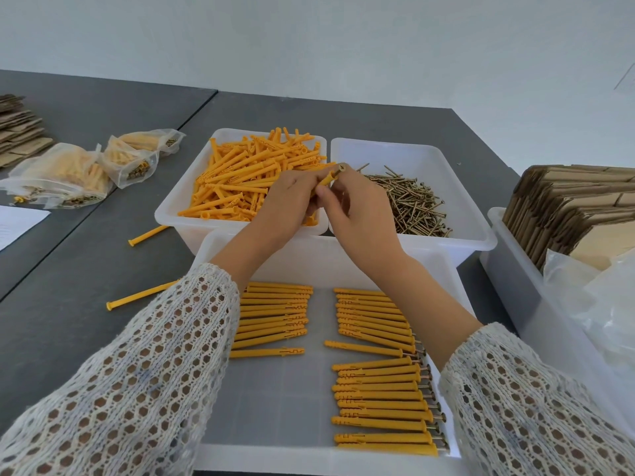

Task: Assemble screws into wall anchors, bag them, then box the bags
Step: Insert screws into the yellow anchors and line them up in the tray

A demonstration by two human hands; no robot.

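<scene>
Both hands meet at twelve o'clock, left hand (pixel 287 201) and right hand (pixel 357 207) fingers clamped on one orange anchor (pixel 326 179) with a screw (pixel 341 168) in its end.

A single head-worn, wide-angle camera looks forward and down from close above the grey table (pixel 86 269), toward the pale wall (pixel 309 46) behind; both forearms reach in from below.
</scene>
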